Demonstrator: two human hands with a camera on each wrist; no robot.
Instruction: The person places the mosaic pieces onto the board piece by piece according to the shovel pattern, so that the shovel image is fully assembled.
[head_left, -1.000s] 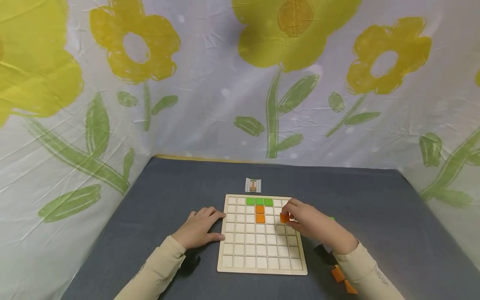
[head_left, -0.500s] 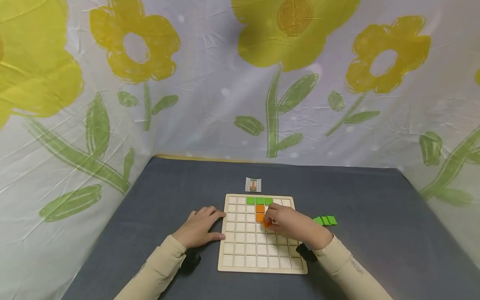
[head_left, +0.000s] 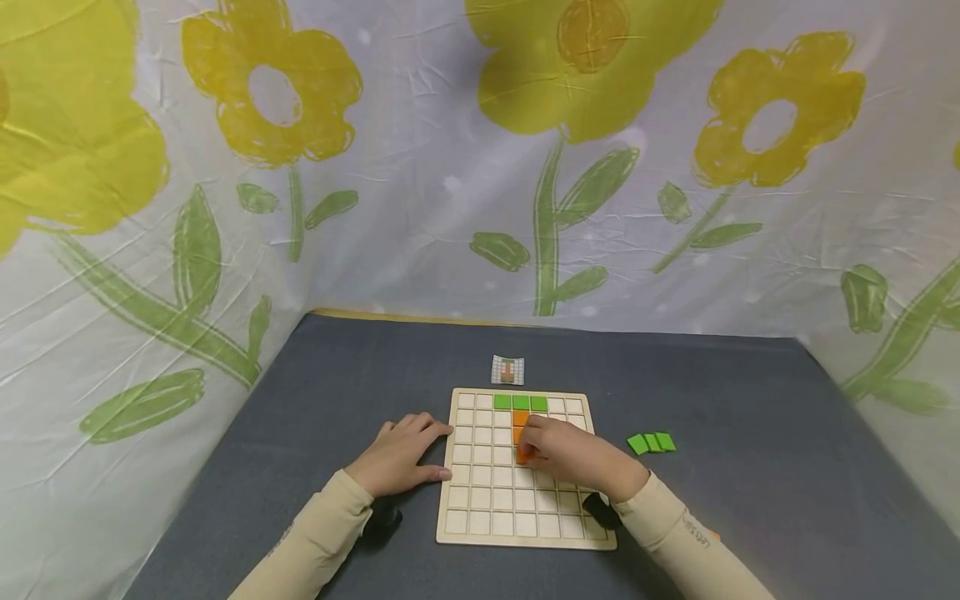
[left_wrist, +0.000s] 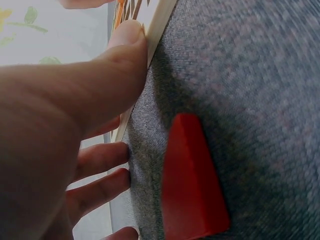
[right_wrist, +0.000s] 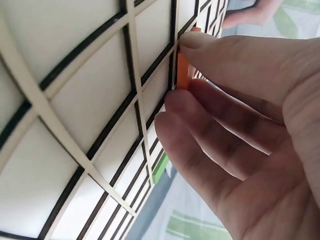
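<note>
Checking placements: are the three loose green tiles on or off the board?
Off: the green tiles lie on the table beside the board.

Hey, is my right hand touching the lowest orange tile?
Touching: the right wrist view shows the right hand pinching the tile between thumb and fingertip.

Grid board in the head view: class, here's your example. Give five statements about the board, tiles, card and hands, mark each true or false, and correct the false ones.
1. The right hand pinches an orange tile. True.
2. Three green tiles sit in the far row of the grid board. True.
3. The left hand touches the board's right edge. False: the left hand touches its left edge.
4. The loose green tiles lie right of the board. True.
5. The printed card lies on the board. False: the printed card lies beyond its far edge.
</note>
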